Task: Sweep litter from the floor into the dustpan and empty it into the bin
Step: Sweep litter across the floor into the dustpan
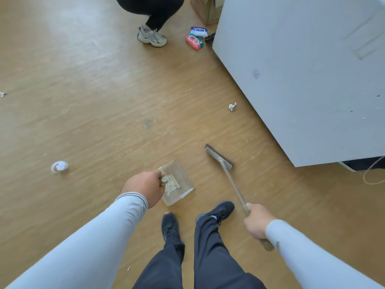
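Packets (194, 41) near cabinet (302, 80), printing unreadable.

Tissue packs (195, 37) beside grey cabinet (302, 80)

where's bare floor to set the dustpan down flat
Widest bare floor: between the dustpan, the white scrap to its left and the other person's shoe. A narrower strip runs between the broom head and crumpled paper. Crowded by the packets near the cabinet.
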Motion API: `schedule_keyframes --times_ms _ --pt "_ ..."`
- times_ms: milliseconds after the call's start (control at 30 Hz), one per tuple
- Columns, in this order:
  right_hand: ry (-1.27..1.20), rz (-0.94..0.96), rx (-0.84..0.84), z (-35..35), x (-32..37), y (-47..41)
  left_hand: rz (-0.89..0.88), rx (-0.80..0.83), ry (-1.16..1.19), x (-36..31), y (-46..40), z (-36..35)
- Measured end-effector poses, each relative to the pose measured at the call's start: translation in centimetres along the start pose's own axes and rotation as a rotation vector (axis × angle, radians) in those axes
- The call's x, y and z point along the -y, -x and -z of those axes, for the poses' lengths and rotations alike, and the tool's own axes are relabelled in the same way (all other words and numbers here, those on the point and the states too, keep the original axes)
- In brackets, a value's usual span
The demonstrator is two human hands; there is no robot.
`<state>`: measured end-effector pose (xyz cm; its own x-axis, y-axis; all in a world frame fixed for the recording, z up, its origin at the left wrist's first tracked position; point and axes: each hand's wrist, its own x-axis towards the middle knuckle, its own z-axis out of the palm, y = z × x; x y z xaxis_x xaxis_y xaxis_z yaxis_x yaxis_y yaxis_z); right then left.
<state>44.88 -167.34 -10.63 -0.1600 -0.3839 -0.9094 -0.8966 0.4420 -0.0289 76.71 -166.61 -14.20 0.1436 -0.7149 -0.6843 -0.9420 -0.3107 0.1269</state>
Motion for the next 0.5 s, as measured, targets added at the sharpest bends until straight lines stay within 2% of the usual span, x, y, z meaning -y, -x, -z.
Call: schedule_keyframes --times_ms 133,233,367,500 --pt "0.118 0.061 0.195 -3.3 1.1 2.0 -0.007 -0.016 -0.005 0.0 -0.1 -0.1" --pt "0.041 0.069 0.314 -0.6 -0.9 3.2 -0.018 -0.021 0.000 0.0 -0.1 0.0" --pt "-0.159 0.027 0.254 4.7 -5.1 4.4 -0.021 -0.020 0.009 0.5 0.4 -0.2" --pt "-0.216 0.012 0.113 6.7 -6.7 5.2 -0.032 -0.027 0.006 0.4 0.6 -0.4"
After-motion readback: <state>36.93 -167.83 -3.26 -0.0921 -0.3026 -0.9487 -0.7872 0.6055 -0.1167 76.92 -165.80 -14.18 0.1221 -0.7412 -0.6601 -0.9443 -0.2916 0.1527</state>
